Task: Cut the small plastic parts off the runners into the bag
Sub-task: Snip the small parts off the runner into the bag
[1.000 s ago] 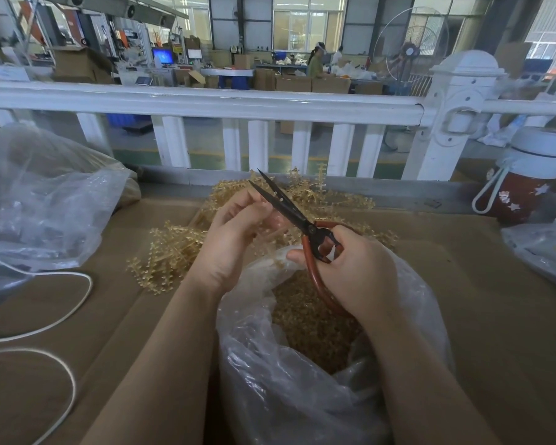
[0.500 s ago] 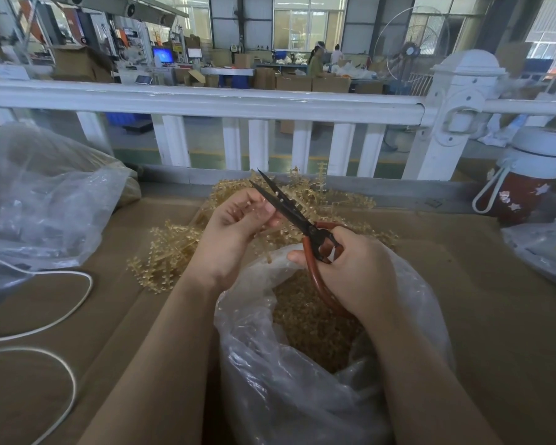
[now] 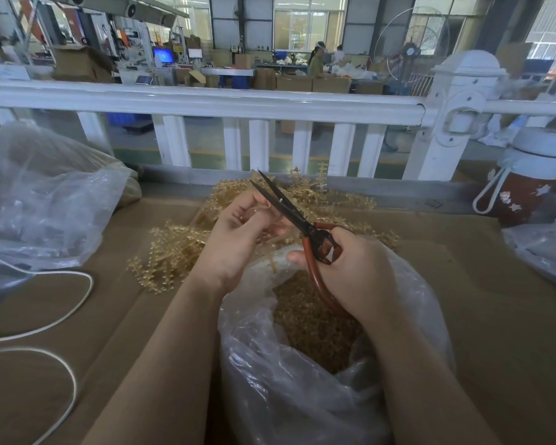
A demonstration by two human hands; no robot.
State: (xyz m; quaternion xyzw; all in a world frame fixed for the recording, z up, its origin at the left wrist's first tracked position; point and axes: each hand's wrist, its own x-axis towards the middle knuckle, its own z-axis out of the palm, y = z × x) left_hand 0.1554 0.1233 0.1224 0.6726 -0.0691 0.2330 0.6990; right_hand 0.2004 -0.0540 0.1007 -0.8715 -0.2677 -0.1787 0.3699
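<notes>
The bag point(image 3: 302, 380) stands at lower centre on the table point(image 3: 495, 316), with cut parts point(image 3: 308, 319) inside it. Behind it, at centre frame, the runners point(image 3: 180, 248) lie heaped. Above the bag's mouth, the left hand point(image 3: 238, 236) sits beside the right hand point(image 3: 357, 268), which holds the scissors point(image 3: 289, 210). A second bag point(image 3: 45, 200) lies at left, a cord point(image 3: 61, 303) at lower left, a bottle point(image 3: 527, 187) at right, and a railing point(image 3: 206, 104) runs behind.

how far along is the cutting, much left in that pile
Done: the clear bag already holds a deep layer of cut parts. In hand: the left hand pinches a runner over the bag's mouth while the right hand grips the scissors, blades open at it. Left: a sizeable pile of uncut runners on the table behind the hands. So a good share looks done, with plenty remaining.
</notes>
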